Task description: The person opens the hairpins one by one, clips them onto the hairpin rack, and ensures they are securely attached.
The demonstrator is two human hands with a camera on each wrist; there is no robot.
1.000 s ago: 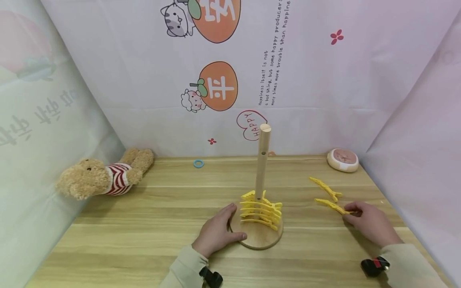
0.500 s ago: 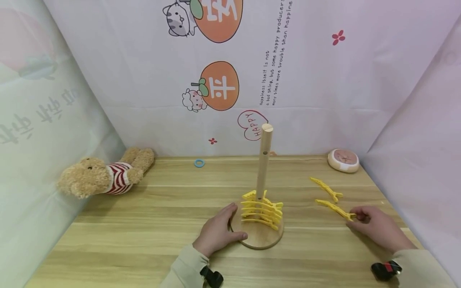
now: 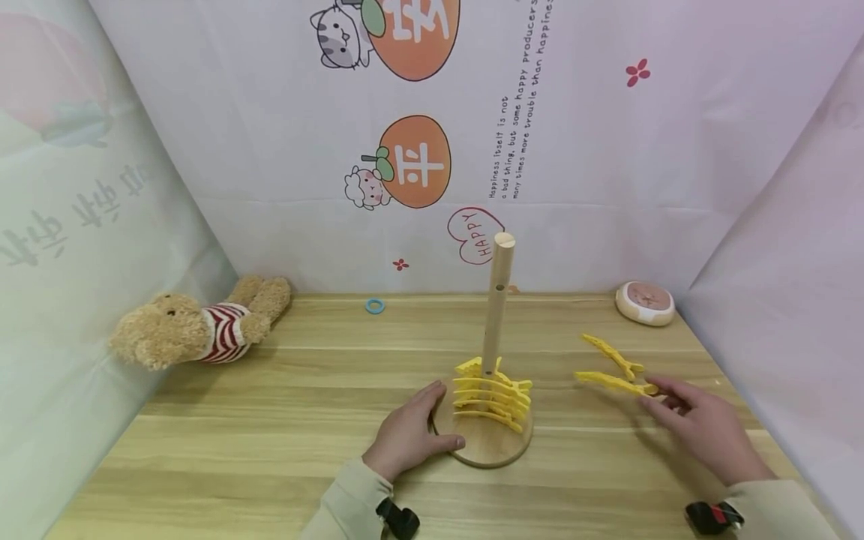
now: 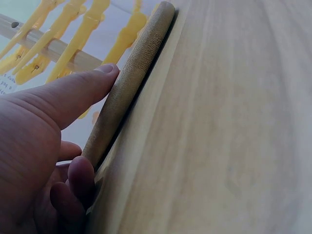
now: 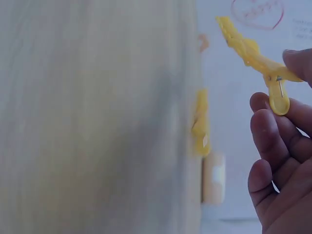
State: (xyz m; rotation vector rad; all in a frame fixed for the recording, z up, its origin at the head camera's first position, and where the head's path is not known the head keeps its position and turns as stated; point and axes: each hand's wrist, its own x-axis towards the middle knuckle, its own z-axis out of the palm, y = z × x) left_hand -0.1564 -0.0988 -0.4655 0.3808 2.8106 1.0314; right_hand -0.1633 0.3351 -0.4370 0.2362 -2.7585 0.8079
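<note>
A round wooden base point(image 3: 487, 451) with an upright post point(image 3: 498, 315) stands in the middle of the table. Several yellow hair clips point(image 3: 491, 390) are fixed on the lower post, stacked one above another. My left hand point(image 3: 407, 436) grips the base's left edge; its thumb lies on top in the left wrist view, the fingers at the rim. Between thumb and fingers, my right hand point(image 3: 712, 429) pinches the tail end of a yellow hair clip point(image 5: 246, 51), lifted off the table with its long jaws pointing left. Another yellow hair clip point(image 3: 613, 355) lies just behind it.
At the far left lies a teddy bear point(image 3: 223, 330) in a striped shirt. A blue ring point(image 3: 374, 306) rests near the back edge. In the back right corner sits a rounded beige object point(image 3: 645, 303). Printed white cloth point(image 3: 574, 247) walls the table in.
My right hand has taken firmer hold of the nearer clip by its tail, lifted it from the table and shifted it slightly left. The left hand stays on the base.
</note>
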